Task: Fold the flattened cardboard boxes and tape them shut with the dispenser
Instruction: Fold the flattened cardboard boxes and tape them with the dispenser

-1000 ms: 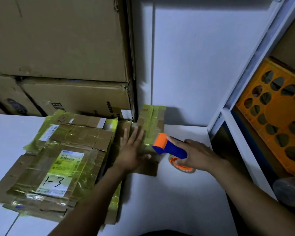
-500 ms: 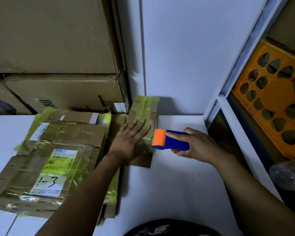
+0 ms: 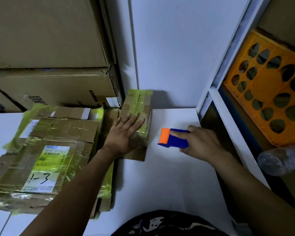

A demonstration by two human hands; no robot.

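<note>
The left hand (image 3: 125, 133) lies flat, fingers straight and spread, pressing on the top of a small taped box (image 3: 138, 103). The box stands on the white bench (image 3: 169, 181) against the wall, at about 12 o'clock from the person. The palm covers its near end, so the flaps there cannot be made out. At 3 o'clock of the box, and apart from it, the right hand (image 3: 203, 143) grips the blue and orange tape dispenser (image 3: 174, 138), forefinger laid along its top. The roll and blade are hidden beneath (whether any tape runs to the box cannot be told). At 9 o'clock lies a stack of flattened boxes (image 3: 46, 150), its left edge cut off. A blurred clear bottle (image 3: 283, 159) shows at 3 o'clock, by the frame edge.
</note>
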